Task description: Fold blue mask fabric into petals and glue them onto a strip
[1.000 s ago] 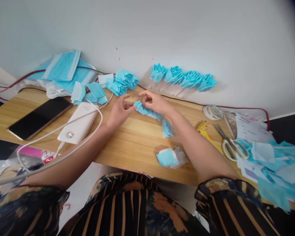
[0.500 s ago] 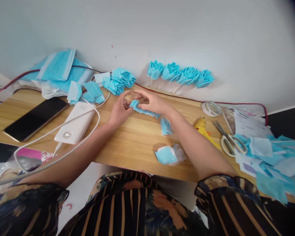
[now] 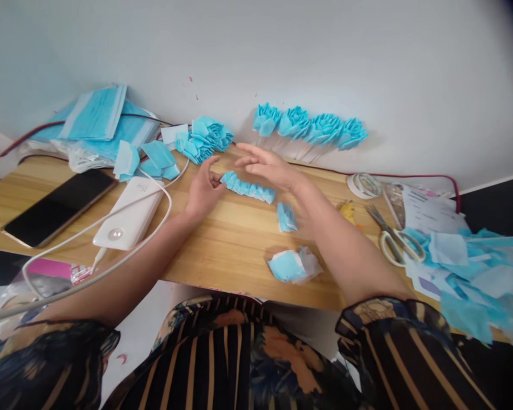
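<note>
A row of folded light-blue petals (image 3: pixel 248 188), cut from mask-like fabric, lies on the wooden table between my hands. At its left end is my left hand (image 3: pixel 204 189), index finger raised and the other fingers partly curled, with nothing seen in its grip; whether it touches the end petal I cannot tell. My right hand (image 3: pixel 269 168) hovers just behind the row, fingers stretched out and holding nothing. Below the row's right end sits a small blue folded stack (image 3: pixel 286 217). Nearer the front edge is another stack of blue pieces (image 3: pixel 287 266) with whitish film beside it.
Blue fabric flowers (image 3: pixel 325 129) on stems lean at the wall; more flowers (image 3: pixel 205 139) lie at back left. Masks (image 3: pixel 94 114), a phone (image 3: pixel 60 208) and a corded power bank (image 3: pixel 128 213) are left. Tape (image 3: pixel 364 186), a yellow glue gun (image 3: pixel 347 211), scissors (image 3: pixel 395 236) and scraps (image 3: pixel 479 279) lie right.
My right hand has lifted off the petal row and opened, moving slightly back and right. The row now shows along its whole length. My left hand has stayed at its left end.
</note>
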The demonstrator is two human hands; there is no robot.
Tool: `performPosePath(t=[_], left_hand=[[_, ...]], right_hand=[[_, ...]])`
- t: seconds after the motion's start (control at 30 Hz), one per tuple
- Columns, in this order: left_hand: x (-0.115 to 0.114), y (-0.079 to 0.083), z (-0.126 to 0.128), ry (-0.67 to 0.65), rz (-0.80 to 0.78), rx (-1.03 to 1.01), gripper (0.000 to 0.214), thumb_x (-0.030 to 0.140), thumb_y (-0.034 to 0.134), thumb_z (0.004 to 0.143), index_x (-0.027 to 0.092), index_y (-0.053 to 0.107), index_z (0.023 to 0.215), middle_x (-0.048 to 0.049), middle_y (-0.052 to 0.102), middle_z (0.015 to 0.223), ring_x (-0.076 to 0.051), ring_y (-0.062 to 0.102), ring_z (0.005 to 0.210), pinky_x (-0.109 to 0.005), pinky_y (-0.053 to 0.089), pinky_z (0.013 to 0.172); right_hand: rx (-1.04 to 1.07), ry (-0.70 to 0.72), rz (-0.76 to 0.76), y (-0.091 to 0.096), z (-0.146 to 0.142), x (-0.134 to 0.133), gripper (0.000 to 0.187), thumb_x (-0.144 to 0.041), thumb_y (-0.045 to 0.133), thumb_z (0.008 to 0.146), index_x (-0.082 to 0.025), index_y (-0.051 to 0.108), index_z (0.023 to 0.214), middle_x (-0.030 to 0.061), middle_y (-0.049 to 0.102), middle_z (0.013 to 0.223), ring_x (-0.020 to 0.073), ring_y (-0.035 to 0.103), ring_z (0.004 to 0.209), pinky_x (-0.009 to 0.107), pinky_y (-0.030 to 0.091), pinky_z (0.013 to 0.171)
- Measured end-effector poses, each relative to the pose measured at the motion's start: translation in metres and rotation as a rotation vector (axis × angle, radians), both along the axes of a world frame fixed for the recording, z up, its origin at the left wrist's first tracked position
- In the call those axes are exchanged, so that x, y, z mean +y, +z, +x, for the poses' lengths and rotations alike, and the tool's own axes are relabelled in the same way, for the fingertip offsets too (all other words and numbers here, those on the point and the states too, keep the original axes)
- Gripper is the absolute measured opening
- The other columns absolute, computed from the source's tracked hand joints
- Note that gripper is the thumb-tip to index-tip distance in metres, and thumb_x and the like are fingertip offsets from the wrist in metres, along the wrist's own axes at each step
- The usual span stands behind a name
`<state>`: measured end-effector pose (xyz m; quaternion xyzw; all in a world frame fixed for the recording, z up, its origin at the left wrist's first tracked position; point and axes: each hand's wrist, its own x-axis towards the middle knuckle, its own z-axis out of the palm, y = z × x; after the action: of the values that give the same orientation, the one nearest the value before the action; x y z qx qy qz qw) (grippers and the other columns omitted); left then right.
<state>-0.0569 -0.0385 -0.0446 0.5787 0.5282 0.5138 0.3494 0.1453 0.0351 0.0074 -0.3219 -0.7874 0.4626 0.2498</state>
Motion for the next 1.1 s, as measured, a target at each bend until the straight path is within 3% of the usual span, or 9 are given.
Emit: performPosePath(t=[0.1,0.23,0.33,0.4,0.5,0.63,0.77,0.97,1.1], left_hand=[[0.006,-0.009,-0.003,0.014,0.016,-0.018,0.068,0.008,0.065,0.075,0.015,0.046,0.140,0.0027,0.065,0.081,-0.010,0.057,0.065,-0.024,0.043,0.063],[0.009,-0.014,-0.012,0.048,0.109,0.148,0.065,0.013,0.068,0.075,0.017,0.050,0.137,-0.0030,0.067,0.100,-0.011,0.056,0.066,-0.028,0.047,0.065],[0.000,-0.004,-0.017,0.142,0.315,0.425,0.051,0.020,0.067,0.082,0.023,0.056,0.132,-0.0060,0.069,0.114,-0.021,0.063,0.094,-0.038,0.052,0.079],[-0.012,0.008,-0.014,0.136,0.435,0.588,0.046,0.022,0.063,0.089,0.027,0.055,0.134,-0.0029,0.066,0.126,-0.024,0.058,0.116,-0.044,0.050,0.092],[-0.037,0.027,0.000,0.013,0.523,0.691,0.040,0.024,0.057,0.094,0.029,0.056,0.134,-0.0050,0.066,0.130,-0.025,0.058,0.123,-0.045,0.050,0.097],[-0.067,0.043,0.029,-0.343,0.514,0.775,0.029,0.025,0.048,0.099,0.022,0.064,0.122,-0.0075,0.072,0.119,-0.024,0.067,0.112,-0.041,0.052,0.095],[-0.070,0.048,0.049,-0.522,0.510,0.770,0.026,0.023,0.048,0.098,0.020,0.071,0.109,-0.0075,0.076,0.109,-0.023,0.069,0.105,-0.037,0.052,0.093],[-0.042,0.041,0.068,-0.524,0.335,0.665,0.025,0.020,0.053,0.091,0.019,0.076,0.100,-0.0069,0.076,0.097,-0.021,0.069,0.088,-0.032,0.051,0.080],[-0.032,0.038,0.080,-0.511,0.292,0.658,0.026,0.018,0.053,0.088,0.019,0.078,0.094,-0.0059,0.076,0.092,-0.021,0.067,0.082,-0.032,0.049,0.078]], right_hand=[[-0.011,-0.092,0.095,0.016,0.028,-0.003,0.058,-0.030,0.059,0.089,-0.025,0.051,0.146,0.0069,0.072,0.125,0.0219,0.066,0.119,0.047,0.050,0.106],[-0.077,-0.226,0.212,0.036,0.063,-0.033,0.052,-0.027,0.061,0.089,-0.024,0.057,0.141,0.0064,0.074,0.118,0.0216,0.069,0.110,0.046,0.054,0.100],[-0.167,-0.315,0.340,0.051,0.082,-0.077,0.050,-0.024,0.060,0.090,-0.025,0.059,0.140,0.0052,0.074,0.117,0.0210,0.069,0.107,0.044,0.054,0.100],[-0.265,-0.344,0.421,0.060,0.090,-0.111,0.046,-0.024,0.059,0.092,-0.025,0.061,0.138,0.0042,0.075,0.115,0.0219,0.069,0.108,0.044,0.053,0.101],[-0.400,-0.319,0.496,0.068,0.101,-0.154,0.036,-0.025,0.055,0.095,-0.026,0.067,0.129,0.0031,0.076,0.107,0.0222,0.071,0.103,0.041,0.054,0.095],[-0.513,-0.304,0.545,0.067,0.120,-0.188,0.028,-0.022,0.053,0.096,-0.026,0.071,0.117,0.0033,0.077,0.100,0.0216,0.071,0.097,0.038,0.054,0.089],[-0.516,-0.385,0.529,0.063,0.135,-0.199,0.024,-0.022,0.054,0.096,-0.024,0.072,0.112,0.0053,0.077,0.103,0.0225,0.071,0.096,0.038,0.054,0.087],[-0.439,-0.483,0.397,0.040,0.131,-0.185,0.027,-0.019,0.054,0.092,-0.024,0.072,0.112,0.0050,0.076,0.101,0.0208,0.069,0.087,0.033,0.053,0.075],[-0.534,-0.439,0.365,0.019,0.119,-0.174,0.030,-0.018,0.056,0.091,-0.022,0.070,0.117,0.0073,0.074,0.106,0.0224,0.068,0.089,0.035,0.052,0.080]])
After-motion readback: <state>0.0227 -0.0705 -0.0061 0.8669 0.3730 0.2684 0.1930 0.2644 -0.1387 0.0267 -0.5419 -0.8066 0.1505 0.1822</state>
